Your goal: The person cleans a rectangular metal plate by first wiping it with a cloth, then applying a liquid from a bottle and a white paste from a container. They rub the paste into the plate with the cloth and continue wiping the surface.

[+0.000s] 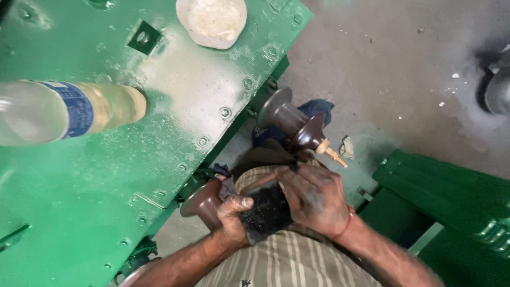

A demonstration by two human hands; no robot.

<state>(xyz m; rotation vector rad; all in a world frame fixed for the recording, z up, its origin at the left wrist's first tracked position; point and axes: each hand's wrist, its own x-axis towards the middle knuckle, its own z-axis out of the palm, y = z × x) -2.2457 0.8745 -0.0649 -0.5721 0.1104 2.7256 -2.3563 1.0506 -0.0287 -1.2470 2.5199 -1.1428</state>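
Two hands meet low in the frame over a dark, gritty rectangular pad, held close against the person's striped shirt. Left hand: fingers curled tight on the pad's left edge, thumb on top, closed on the pad. Right hand: fingers wrapped over the pad's upper right corner, also gripping it; a red thread sits at that wrist.

Just left of the left hand, touching or nearly so, a brown flanged insulator projects from the side of the green metal tank. Contact between hand and insulator cannot be told. A second brown insulator stands farther away, tilted right, with a pale threaded stud at its tip; the stud ends just above the right hand's knuckles, apart from it. A blue cloth shows behind this insulator.

Tank top: bolted edge runs diagonally from far right to near left. On it, well left, a clear plastic bottle with yellowish liquid lies on its side; far edge holds a white bowl of pale paste.

Open room: grey floor to the far right is mostly bare. Near right, another green metal part narrows the gap beside the right forearm
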